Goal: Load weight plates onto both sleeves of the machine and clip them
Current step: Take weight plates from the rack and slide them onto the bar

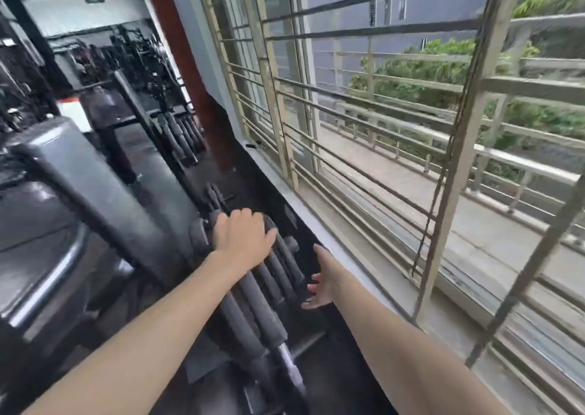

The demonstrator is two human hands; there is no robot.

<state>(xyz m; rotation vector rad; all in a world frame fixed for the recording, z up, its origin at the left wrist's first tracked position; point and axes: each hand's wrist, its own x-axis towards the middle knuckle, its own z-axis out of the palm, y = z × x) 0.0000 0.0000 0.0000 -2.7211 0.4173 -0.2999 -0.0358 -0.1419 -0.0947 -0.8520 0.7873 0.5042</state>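
Head view: you stand in a dim gym beside a barred window (364, 123) and its grey sill (319, 231) | black weight plates (269, 291) stand on edge in a row below the sill | your left hand (242, 235) curls over one plate's top edge | your right hand (321, 283) hangs just beside the row, fingers loosely spread, holding nothing.

two hands (242, 234), several stacked weight plates (262, 307), one barred window (380, 123)

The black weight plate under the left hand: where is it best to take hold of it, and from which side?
Grip the weight plate at its top rim, from above: it stands on edge among others, so only the rim is free. The left hand already rests there.
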